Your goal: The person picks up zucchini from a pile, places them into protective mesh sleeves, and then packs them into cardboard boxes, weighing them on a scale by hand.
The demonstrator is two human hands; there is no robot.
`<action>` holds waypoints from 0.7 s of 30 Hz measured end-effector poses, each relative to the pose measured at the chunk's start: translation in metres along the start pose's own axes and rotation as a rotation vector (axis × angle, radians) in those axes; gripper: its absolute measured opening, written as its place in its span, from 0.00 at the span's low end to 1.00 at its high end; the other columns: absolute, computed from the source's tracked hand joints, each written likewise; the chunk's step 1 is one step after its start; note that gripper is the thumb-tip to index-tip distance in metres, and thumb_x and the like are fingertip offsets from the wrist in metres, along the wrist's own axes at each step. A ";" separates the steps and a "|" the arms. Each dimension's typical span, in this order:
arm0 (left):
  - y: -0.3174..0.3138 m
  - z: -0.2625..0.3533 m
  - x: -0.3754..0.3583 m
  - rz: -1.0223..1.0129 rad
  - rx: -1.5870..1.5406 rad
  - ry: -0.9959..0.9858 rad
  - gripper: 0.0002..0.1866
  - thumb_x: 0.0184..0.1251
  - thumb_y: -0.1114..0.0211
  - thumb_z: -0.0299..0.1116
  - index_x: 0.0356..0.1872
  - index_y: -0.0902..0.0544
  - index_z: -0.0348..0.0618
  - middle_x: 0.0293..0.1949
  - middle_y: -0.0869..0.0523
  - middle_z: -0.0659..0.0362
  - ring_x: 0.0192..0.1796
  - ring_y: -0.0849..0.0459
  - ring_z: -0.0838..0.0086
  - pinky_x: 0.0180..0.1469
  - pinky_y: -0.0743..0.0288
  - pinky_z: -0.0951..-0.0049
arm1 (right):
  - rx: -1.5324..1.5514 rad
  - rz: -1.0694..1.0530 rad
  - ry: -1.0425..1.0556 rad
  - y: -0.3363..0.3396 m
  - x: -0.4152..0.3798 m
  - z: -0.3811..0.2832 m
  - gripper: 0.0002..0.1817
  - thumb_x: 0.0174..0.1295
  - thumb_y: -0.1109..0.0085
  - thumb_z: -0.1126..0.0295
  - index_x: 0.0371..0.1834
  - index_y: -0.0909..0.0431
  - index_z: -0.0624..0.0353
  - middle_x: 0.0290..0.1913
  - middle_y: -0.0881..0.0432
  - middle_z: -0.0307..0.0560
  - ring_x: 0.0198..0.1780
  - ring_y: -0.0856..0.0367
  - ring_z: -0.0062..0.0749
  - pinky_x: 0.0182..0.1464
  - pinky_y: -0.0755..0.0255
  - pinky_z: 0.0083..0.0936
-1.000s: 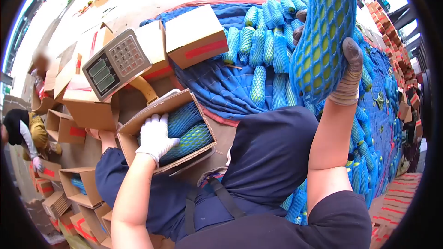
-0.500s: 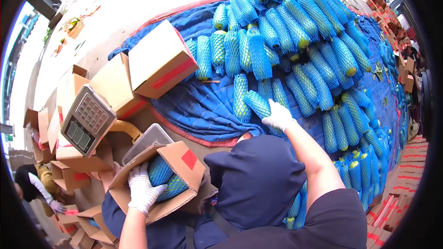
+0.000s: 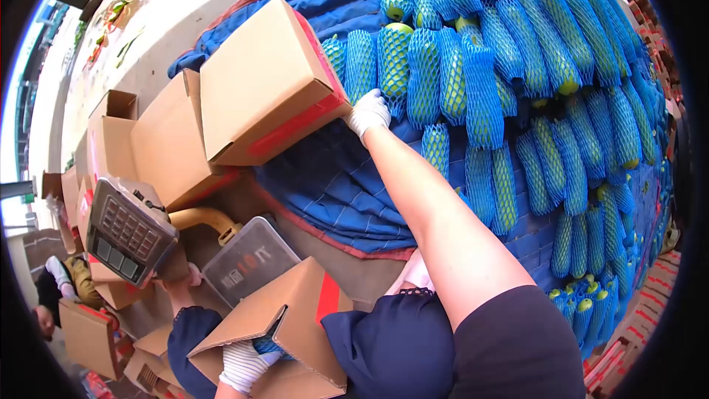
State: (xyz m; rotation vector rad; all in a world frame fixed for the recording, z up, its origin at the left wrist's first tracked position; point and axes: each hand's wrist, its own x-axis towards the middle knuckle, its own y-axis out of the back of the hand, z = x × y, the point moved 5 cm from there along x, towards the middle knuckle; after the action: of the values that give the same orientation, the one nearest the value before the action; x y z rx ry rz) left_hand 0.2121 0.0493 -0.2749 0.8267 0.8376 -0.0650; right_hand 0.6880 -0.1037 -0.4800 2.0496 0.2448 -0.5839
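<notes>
My left hand [image 3: 247, 366], in a white glove, reaches into the opening of a cardboard box [image 3: 295, 310]. Its fingers lie flat and its thumb stands apart, beside blue-netted produce [image 3: 267, 344] mostly hidden in the box. My right hand [image 3: 368, 113], also gloved, has its fingers bent at the lower end of a blue-netted green gourd [image 3: 361, 66]. That hand is right beside the corner of a closed box [image 3: 266, 85]. More netted gourds [image 3: 423, 77] lie in rows to its right.
A scale's keypad unit [image 3: 129, 233] stands at the left, with its metal platform [image 3: 249, 260] behind the held box. Several cartons [image 3: 170, 140] stand beyond. A blue quilted cloth [image 3: 332, 185] lies under the gourds. Another person's gloved hand [image 3: 59, 270] shows at far left.
My right hand has moved up and left, from a tilted gourd to the row by the closed box. The box at my left hand has shifted down and turned, hiding more of its contents.
</notes>
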 end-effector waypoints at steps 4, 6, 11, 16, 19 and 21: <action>0.018 0.019 -0.001 0.071 -0.315 0.038 0.39 0.42 0.21 0.51 0.57 0.21 0.43 0.55 0.17 0.53 0.57 0.19 0.56 0.62 0.28 0.61 | 0.065 -0.070 0.029 0.001 0.018 0.007 0.55 0.41 0.23 0.41 0.63 0.37 0.72 0.59 0.22 0.66 0.59 0.20 0.55 0.60 0.25 0.40; 0.026 0.024 -0.008 0.097 -0.327 -0.033 0.40 0.39 0.20 0.51 0.56 0.21 0.43 0.52 0.17 0.52 0.56 0.19 0.56 0.61 0.28 0.60 | 0.159 -0.038 0.069 -0.001 0.020 0.018 0.51 0.42 0.23 0.42 0.60 0.33 0.72 0.56 0.20 0.64 0.54 0.18 0.53 0.58 0.24 0.39; 0.033 0.007 -0.049 0.146 -0.617 0.051 0.52 0.31 0.13 0.42 0.62 0.31 0.36 0.54 0.20 0.53 0.57 0.19 0.65 0.63 0.26 0.64 | 1.170 -0.670 0.090 0.005 -0.021 0.057 0.34 0.53 0.27 0.53 0.60 0.26 0.58 0.48 0.17 0.48 0.51 0.17 0.39 0.55 0.23 0.40; 0.021 0.005 -0.045 0.152 -0.656 0.075 0.53 0.32 0.12 0.43 0.63 0.32 0.37 0.56 0.20 0.54 0.58 0.20 0.67 0.63 0.26 0.65 | -0.006 0.130 0.589 0.048 -0.066 0.039 0.55 0.48 0.27 0.50 0.74 0.44 0.71 0.70 0.35 0.67 0.72 0.38 0.56 0.74 0.43 0.37; 0.018 0.012 -0.040 0.125 -0.714 0.083 0.56 0.32 0.13 0.43 0.67 0.34 0.38 0.59 0.22 0.54 0.60 0.22 0.67 0.64 0.28 0.65 | 0.319 -0.072 0.440 0.023 -0.029 0.005 0.49 0.50 0.30 0.52 0.72 0.40 0.70 0.66 0.29 0.66 0.67 0.30 0.54 0.70 0.38 0.36; 0.022 0.016 -0.038 0.127 -0.631 0.069 0.56 0.32 0.13 0.43 0.68 0.34 0.38 0.59 0.23 0.54 0.61 0.23 0.66 0.66 0.30 0.65 | 0.730 -0.382 0.500 0.025 -0.011 -0.035 0.38 0.55 0.35 0.63 0.68 0.34 0.71 0.59 0.21 0.62 0.60 0.22 0.48 0.66 0.33 0.32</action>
State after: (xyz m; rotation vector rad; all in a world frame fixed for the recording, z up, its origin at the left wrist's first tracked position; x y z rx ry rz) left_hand 0.2045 0.0442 -0.2289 0.2846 0.8034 0.3287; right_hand 0.6990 -0.0863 -0.4409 2.8755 0.8287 -0.4026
